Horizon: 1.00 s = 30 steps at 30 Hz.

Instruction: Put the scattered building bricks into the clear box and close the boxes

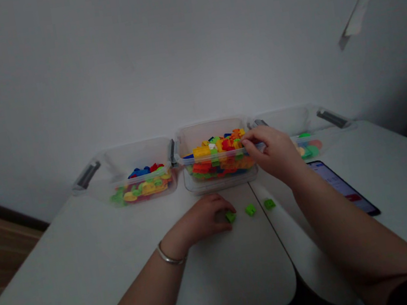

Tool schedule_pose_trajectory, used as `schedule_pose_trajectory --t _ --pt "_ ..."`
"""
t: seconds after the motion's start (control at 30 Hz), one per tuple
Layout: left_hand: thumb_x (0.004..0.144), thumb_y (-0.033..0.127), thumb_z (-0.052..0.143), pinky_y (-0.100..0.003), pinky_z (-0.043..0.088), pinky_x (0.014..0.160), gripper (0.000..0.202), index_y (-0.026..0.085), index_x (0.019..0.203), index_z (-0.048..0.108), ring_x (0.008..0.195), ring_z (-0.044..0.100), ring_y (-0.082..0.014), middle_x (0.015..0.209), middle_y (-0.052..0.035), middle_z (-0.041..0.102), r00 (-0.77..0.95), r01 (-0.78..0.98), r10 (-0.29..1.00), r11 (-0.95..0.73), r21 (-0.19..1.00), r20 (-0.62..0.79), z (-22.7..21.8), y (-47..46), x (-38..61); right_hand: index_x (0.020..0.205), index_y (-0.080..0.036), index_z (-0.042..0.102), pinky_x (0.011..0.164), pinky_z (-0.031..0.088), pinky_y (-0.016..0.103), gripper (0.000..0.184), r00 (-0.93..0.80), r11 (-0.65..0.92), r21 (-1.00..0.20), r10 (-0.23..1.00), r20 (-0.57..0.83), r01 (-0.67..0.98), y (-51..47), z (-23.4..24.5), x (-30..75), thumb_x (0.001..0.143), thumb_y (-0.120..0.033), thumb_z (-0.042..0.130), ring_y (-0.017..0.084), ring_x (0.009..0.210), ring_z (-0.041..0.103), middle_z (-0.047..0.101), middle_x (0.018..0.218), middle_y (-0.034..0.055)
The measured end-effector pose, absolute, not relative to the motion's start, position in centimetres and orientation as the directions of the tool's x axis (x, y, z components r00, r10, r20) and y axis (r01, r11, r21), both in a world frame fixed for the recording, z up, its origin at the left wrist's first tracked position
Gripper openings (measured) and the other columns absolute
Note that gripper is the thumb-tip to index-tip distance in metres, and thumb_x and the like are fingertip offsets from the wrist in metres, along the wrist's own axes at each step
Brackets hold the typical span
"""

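On the tabletop (70, 257), three clear plastic bins (135, 154) stand in a row. My right hand (270, 153) is at the middle bin's (212, 133) front rim, over the mixed plastic bricks (208, 164), its grip unclear. My left hand (201, 221) lies curled, fingertips at the nearest of three green bricks (250, 210); I cannot tell whether it holds one.

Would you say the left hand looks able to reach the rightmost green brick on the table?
Probably yes: the rightmost green brick lies near the left hand, with only two other green bricks between them.
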<state>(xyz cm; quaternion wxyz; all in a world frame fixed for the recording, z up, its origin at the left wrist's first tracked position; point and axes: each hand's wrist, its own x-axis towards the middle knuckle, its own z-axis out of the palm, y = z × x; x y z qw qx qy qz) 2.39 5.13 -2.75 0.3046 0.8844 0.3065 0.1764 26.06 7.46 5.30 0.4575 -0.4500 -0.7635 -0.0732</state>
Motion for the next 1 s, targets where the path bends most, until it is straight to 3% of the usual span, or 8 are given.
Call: schedule_pose_trajectory --t 0.2,0.27,0.37,0.47,0.6,0.83,1.0 --pt "0.075 0.011 0.073 -0.034 0.047 0.079 0.02 0.022 0.092 0.077 0.083 0.063 -0.0226 0.088 -0.0057 0.071 0.732 0.527 0.677 -0.636 0.564 0.08 -2.9 5.2 2.6 0.084 -0.021 0.065 0.079 0.05 0.035 0.018 -0.257 0.698 -0.272 0.553 0.792 0.662 6.2 5.8 25.4 0.093 -0.025 0.05 0.021 0.084 0.066 0.072 0.087 0.0069" --pt "0.075 0.012 0.071 -0.032 0.047 0.075 0.02 0.02 0.092 0.076 0.078 0.061 -0.0201 0.085 -0.0042 0.07 0.673 0.58 0.739 -0.554 0.597 0.032 -2.6 5.1 2.8 0.085 -0.021 0.065 0.079 0.05 0.035 0.016 -0.293 0.738 -0.271 0.536 0.792 0.618 5.8 5.8 25.1 0.093 -0.024 0.052 0.021 0.084 0.066 0.072 0.087 0.0061" --pt "0.075 0.019 0.072 -0.028 0.044 0.066 0.017 0.018 0.092 0.074 0.069 0.057 -0.0157 0.077 -0.0002 0.066 0.549 0.573 0.836 -0.351 0.74 -0.028 -2.0 5.2 3.1 0.09 -0.02 0.066 0.08 0.05 0.033 0.012 -0.398 0.8 -0.287 0.53 0.749 0.527 5.4 5.6 24.4 0.092 -0.021 0.055 0.019 0.085 0.065 0.072 0.089 0.0054" --pt "0.071 0.027 0.076 -0.027 0.043 0.065 0.021 0.017 0.088 0.071 0.067 0.054 -0.0141 0.074 0.0014 0.064 0.415 0.438 0.91 -0.198 0.877 -0.002 -1.5 5.4 3.3 0.094 -0.017 0.068 0.083 0.05 0.034 0.011 -0.513 0.793 -0.335 0.592 0.621 0.509 5.1 5.1 23.5 0.092 -0.02 0.058 0.02 0.091 0.065 0.072 0.094 0.0073" --pt "0.065 0.035 0.079 -0.028 0.044 0.069 0.029 0.017 0.086 0.067 0.072 0.058 -0.0149 0.079 -0.0005 0.067 0.313 0.131 0.949 -0.096 0.987 0.05 -1.1 5.8 3.4 0.1 -0.016 0.071 0.086 0.049 0.034 0.013 -0.609 0.751 -0.411 0.66 0.441 0.517 5.1 4.3 22.5 0.091 -0.019 0.061 0.021 0.096 0.065 0.073 0.101 0.0079" --pt "0.061 0.042 0.083 -0.023 0.035 0.056 0.043 0.016 0.09 0.065 0.057 0.047 -0.0085 0.067 0.0053 0.057 0.243 -0.059 0.969 0.062 0.996 -0.046 -1.1 5.5 3.8 0.099 -0.016 0.071 0.077 0.048 0.029 0.014 -0.55 0.677 -0.507 0.733 0.399 0.534 5.8 3.5 22.3 0.088 -0.014 0.065 0.016 0.085 0.065 0.072 0.096 0.0063" --pt "0.058 0.046 0.086 -0.023 0.038 0.057 0.046 0.016 0.084 0.063 0.059 0.048 -0.0085 0.067 0.0047 0.057 0.198 -0.119 0.978 0.087 0.989 -0.063 -1.0 5.5 3.9 0.097 -0.018 0.069 0.072 0.048 0.027 0.01 -0.531 0.652 -0.553 0.753 0.388 0.519 6.1 2.9 22.3 0.088 -0.016 0.066 0.015 0.079 0.064 0.072 0.09 0.0036"
